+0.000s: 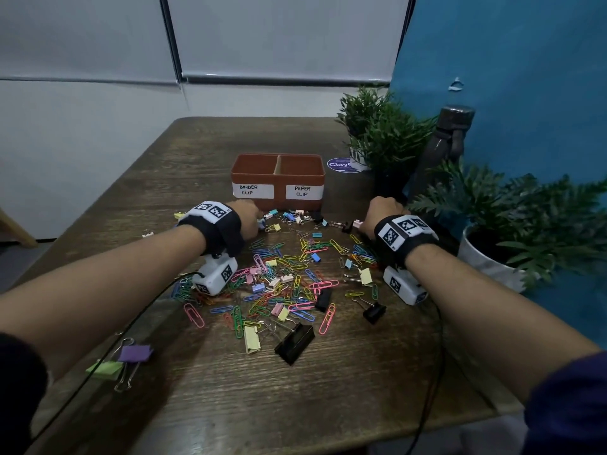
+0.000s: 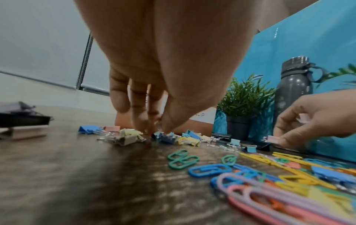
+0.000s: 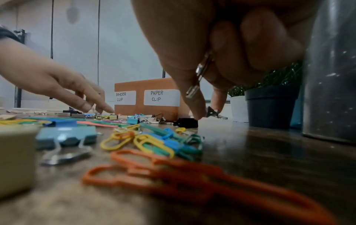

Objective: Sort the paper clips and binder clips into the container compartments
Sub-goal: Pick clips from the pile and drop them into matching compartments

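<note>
At centre frame the left hand (image 1: 244,214) reaches fingertips-down into small binder clips (image 2: 165,137) before the terracotta container (image 1: 278,180), apparently pinching one. The right hand (image 1: 382,213), centre right, pinches a pink binder clip (image 2: 274,139); only the right wrist view shows a second clip's wire handles (image 3: 200,76) clamped in its curled fingers.
</note>
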Tool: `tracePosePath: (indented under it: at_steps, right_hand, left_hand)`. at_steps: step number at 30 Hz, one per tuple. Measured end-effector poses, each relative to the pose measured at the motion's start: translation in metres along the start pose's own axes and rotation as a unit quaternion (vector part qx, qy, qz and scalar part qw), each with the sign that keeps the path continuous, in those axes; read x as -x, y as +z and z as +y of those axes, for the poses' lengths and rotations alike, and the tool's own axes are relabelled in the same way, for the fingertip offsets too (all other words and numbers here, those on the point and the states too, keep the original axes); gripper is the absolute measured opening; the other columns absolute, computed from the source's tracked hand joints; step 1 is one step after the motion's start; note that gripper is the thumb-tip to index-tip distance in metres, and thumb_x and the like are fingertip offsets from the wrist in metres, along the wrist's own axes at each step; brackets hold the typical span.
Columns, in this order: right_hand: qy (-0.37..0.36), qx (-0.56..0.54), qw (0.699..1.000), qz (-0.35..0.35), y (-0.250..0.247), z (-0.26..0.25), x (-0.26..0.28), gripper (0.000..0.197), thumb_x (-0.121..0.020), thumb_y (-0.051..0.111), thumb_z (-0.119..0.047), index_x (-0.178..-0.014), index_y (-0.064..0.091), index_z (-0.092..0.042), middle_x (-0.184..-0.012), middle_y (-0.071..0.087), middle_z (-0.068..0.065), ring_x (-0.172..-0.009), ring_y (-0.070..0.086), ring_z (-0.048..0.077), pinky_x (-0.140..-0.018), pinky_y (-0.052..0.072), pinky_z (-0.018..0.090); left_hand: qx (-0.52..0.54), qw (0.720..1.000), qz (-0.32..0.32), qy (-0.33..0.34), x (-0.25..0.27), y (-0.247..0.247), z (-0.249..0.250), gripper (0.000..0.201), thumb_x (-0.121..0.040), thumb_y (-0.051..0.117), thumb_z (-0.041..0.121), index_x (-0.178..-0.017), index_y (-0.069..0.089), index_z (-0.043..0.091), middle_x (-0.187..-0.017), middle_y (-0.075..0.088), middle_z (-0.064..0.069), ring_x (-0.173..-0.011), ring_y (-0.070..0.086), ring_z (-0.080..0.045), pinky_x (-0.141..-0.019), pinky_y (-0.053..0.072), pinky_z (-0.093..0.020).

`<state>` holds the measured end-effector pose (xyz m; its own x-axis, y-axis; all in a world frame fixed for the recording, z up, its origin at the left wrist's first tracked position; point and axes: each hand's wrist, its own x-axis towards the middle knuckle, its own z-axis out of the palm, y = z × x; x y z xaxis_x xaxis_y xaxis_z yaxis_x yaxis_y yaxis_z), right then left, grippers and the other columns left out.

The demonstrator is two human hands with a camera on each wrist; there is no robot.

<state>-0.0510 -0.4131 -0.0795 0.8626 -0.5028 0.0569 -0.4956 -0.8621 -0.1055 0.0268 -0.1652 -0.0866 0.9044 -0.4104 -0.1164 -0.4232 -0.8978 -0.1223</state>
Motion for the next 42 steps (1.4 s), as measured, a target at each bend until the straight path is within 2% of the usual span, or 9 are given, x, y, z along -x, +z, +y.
tracePosePath:
  at_steps: [2, 5, 9, 17, 24, 29, 34, 36, 42]
  right_hand:
    - [-0.009, 0.005, 1.0, 0.002, -0.002, 0.0, -0.001, 0.037, -0.099, 0.057, -0.026, -0.129, 0.057, -0.005, -0.13, 0.06, 0.01, -0.122, 0.057, 0.024, -0.096, 0.045, 0.027]
    - [-0.006, 0.033, 0.999, -0.017, 0.001, -0.001, -0.005, 0.036, -0.096, 0.063, -0.026, -0.124, 0.061, -0.003, -0.124, 0.063, 0.011, -0.117, 0.06, 0.027, -0.09, 0.049, 0.031]
    - [-0.013, 0.033, 0.999, -0.038, 0.007, -0.001, -0.01, 0.039, -0.088, 0.072, -0.031, -0.116, 0.067, -0.006, -0.115, 0.067, 0.012, -0.107, 0.064, 0.027, -0.081, 0.052, 0.032]
    - [-0.026, -0.003, 0.998, -0.057, 0.01, 0.0, -0.012, 0.042, -0.084, 0.076, -0.034, -0.117, 0.068, -0.008, -0.118, 0.065, 0.012, -0.106, 0.063, 0.027, -0.076, 0.049, 0.031]
    - [-0.026, -0.018, 0.998, -0.058, 0.011, 0.003, -0.014, 0.045, -0.086, 0.075, -0.031, -0.122, 0.064, -0.007, -0.123, 0.062, 0.013, -0.11, 0.061, 0.026, -0.078, 0.049, 0.031]
    - [-0.05, -0.046, 0.996, -0.059, 0.008, 0.006, -0.012, 0.043, -0.088, 0.071, -0.03, -0.123, 0.063, -0.006, -0.125, 0.062, 0.013, -0.116, 0.059, 0.028, -0.089, 0.05, 0.033]
    - [-0.089, -0.084, 0.992, -0.035, 0.003, 0.007, -0.01, 0.031, -0.088, 0.07, -0.017, -0.118, 0.065, -0.01, -0.124, 0.063, 0.008, -0.12, 0.055, 0.026, -0.095, 0.046, 0.032]
    - [-0.099, -0.103, 0.989, -0.028, 0.003, 0.006, -0.009, 0.032, -0.084, 0.074, -0.018, -0.115, 0.066, -0.012, -0.12, 0.064, 0.007, -0.12, 0.053, 0.025, -0.091, 0.047, 0.032]
    - [-0.113, -0.167, 0.979, -0.007, 0.002, 0.014, 0.002, 0.02, -0.081, 0.066, -0.012, -0.097, 0.07, -0.022, -0.101, 0.068, 0.003, -0.091, 0.061, 0.019, -0.068, 0.04, 0.025]
  left_hand:
    - [-0.002, 1.0, 0.024, 0.018, 0.0, -0.001, 0.005, 0.047, -0.097, 0.047, 0.025, -0.144, 0.044, 0.026, -0.138, 0.048, -0.008, -0.124, 0.049, -0.03, -0.098, 0.044, -0.038]
    - [0.036, 0.994, 0.061, 0.089, -0.001, -0.004, 0.022, 0.044, -0.097, 0.047, 0.019, -0.14, 0.049, 0.029, -0.134, 0.05, -0.004, -0.123, 0.049, -0.026, -0.1, 0.045, -0.041]
    - [0.027, 0.985, 0.001, 0.172, 0.001, -0.008, 0.054, 0.057, -0.092, 0.043, 0.001, -0.142, 0.049, 0.026, -0.133, 0.052, -0.004, -0.122, 0.049, -0.025, -0.099, 0.044, -0.038]
    - [-0.127, 0.967, -0.028, 0.22, 0.022, -0.006, 0.071, 0.061, -0.094, 0.046, 0.01, -0.149, 0.034, 0.035, -0.147, 0.041, 0.003, -0.125, 0.04, -0.024, -0.099, 0.042, -0.038]
    - [0.007, 0.977, -0.057, 0.206, 0.037, -0.021, 0.072, 0.046, -0.092, 0.041, 0.005, -0.126, 0.065, 0.023, -0.129, 0.062, 0.002, -0.118, 0.056, -0.018, -0.102, 0.045, -0.034]
    - [0.034, 0.985, -0.037, 0.166, 0.028, -0.022, 0.072, 0.046, -0.092, 0.042, 0.008, -0.129, 0.062, 0.027, -0.129, 0.062, -0.002, -0.118, 0.057, -0.023, -0.1, 0.049, -0.038]
    - [0.026, 0.98, -0.078, 0.182, 0.044, -0.027, 0.066, 0.044, -0.092, 0.042, 0.007, -0.124, 0.066, 0.027, -0.12, 0.066, 0.006, -0.105, 0.059, -0.013, -0.089, 0.045, -0.024]
    - [0.023, 0.978, -0.083, 0.192, 0.05, -0.03, 0.069, 0.042, -0.094, 0.042, 0.009, -0.124, 0.066, 0.027, -0.117, 0.066, 0.005, -0.098, 0.056, -0.011, -0.086, 0.044, -0.024]
    - [0.003, 0.973, 0.017, 0.229, 0.038, -0.034, 0.102, 0.044, -0.093, 0.045, 0.015, -0.132, 0.057, 0.032, -0.126, 0.061, 0.001, -0.11, 0.059, -0.021, -0.089, 0.052, -0.038]
